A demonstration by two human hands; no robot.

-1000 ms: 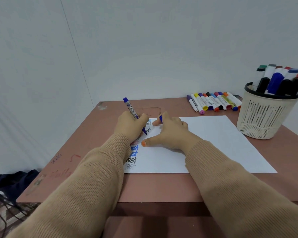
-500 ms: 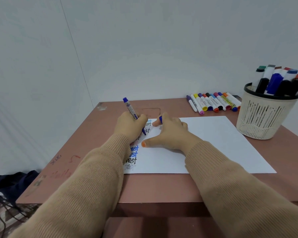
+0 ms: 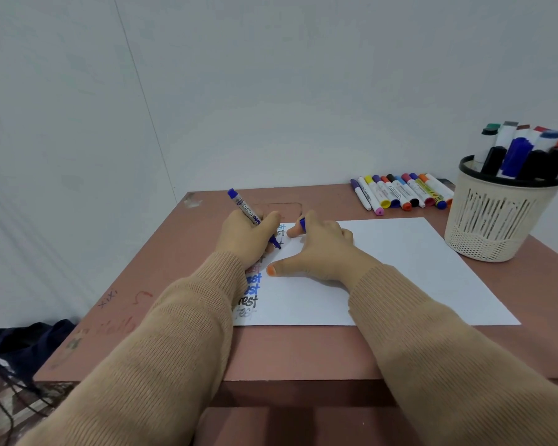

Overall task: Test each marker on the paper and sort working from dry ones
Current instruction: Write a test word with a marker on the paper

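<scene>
While my left hand grips one marker, my right hand pinches its cap; eleven markers line the tabletop's far edge.

The white whiteboard marker with blue ends, gripped in the left hand, carries the printed word "board" along its barrel. Down the left edge of the white paper sheet, handwritten "test" repeats in blue, black and faint grey, partly covered. Near the left edge of the brown tabletop, "xix" is scrawled.
</scene>
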